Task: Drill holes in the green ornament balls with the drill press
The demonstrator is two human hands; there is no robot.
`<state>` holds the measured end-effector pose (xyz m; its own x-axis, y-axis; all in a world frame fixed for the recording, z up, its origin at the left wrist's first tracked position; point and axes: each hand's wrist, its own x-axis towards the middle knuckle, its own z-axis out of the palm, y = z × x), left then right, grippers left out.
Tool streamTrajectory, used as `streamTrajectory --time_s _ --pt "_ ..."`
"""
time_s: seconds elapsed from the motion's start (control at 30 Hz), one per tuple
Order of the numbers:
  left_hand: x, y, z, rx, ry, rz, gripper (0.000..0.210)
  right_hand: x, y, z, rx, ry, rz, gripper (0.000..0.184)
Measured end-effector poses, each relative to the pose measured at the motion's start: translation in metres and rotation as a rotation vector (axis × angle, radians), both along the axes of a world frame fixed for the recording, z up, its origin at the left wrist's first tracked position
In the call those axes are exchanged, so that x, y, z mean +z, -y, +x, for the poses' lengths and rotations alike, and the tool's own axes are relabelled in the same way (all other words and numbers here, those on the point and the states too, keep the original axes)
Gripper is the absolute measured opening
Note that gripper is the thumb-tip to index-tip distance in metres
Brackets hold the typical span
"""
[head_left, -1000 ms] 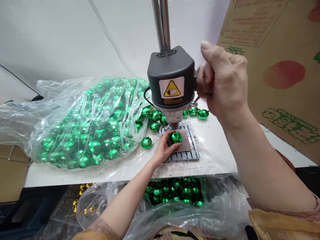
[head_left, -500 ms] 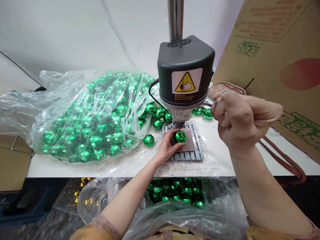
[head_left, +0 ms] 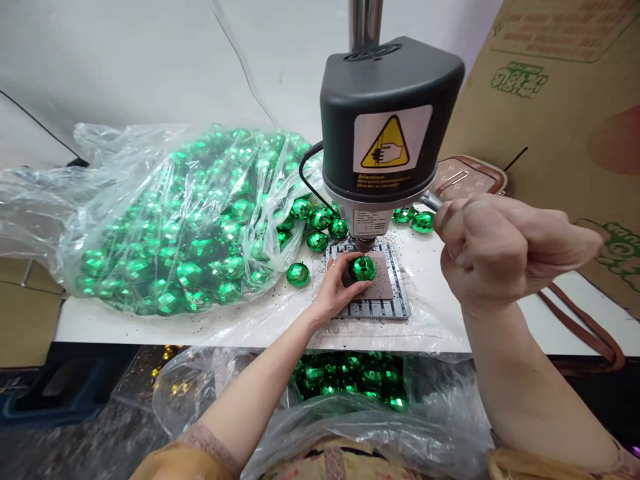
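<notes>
My left hand (head_left: 340,287) grips a shiny green faceted ball (head_left: 364,269) from its left side, thumb in front and fingers behind. The ball rests on a brown pad over a slotted metal base plate (head_left: 400,309), right under the chuck of a black drill press (head_left: 390,87). The bit meets the top of the ball; how deep it sits I cannot tell. My right hand (head_left: 500,247) is closed in a fist round the metal feed lever (head_left: 431,199) at the right of the drill head.
A clear plastic bag (head_left: 175,233) full of green balls fills the table's left. Loose green balls (head_left: 299,274) lie beside the plate. At the right are a patterned handbag (head_left: 467,177) and a large cardboard box (head_left: 560,133). Below the table edge, another bag holds green balls (head_left: 350,377).
The drill head looks larger and nearer, and the view has shifted slightly. My right hand has moved a little right with the lever. My left hand keeps its hold on the ball.
</notes>
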<state>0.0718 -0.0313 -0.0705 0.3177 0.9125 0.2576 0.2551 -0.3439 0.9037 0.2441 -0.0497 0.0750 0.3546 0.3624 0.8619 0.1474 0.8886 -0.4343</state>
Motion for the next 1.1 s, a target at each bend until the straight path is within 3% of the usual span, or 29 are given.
streamTrajectory --time_s 0.37,0.6,0.93,1.03,1.1 --pt "-0.003 -0.001 -0.001 0.009 -0.020 0.017 0.054 -0.013 -0.005 0.002 -0.031 0.100 0.199 0.051" --pt "-0.004 -0.001 -0.001 0.002 -0.013 0.013 0.053 -0.021 -0.008 0.004 -0.062 0.109 0.212 0.049" --pt "-0.001 0.000 0.000 0.018 -0.024 0.008 0.050 -0.038 -0.012 0.011 0.034 0.224 0.302 0.045" --pt "-0.001 0.001 0.000 0.024 -0.023 -0.001 0.050 -0.031 -0.007 0.006 0.016 0.163 0.253 0.048" --pt "-0.004 0.000 0.000 0.019 -0.008 -0.001 0.050 -0.016 -0.004 0.001 -0.012 0.066 0.167 0.050"
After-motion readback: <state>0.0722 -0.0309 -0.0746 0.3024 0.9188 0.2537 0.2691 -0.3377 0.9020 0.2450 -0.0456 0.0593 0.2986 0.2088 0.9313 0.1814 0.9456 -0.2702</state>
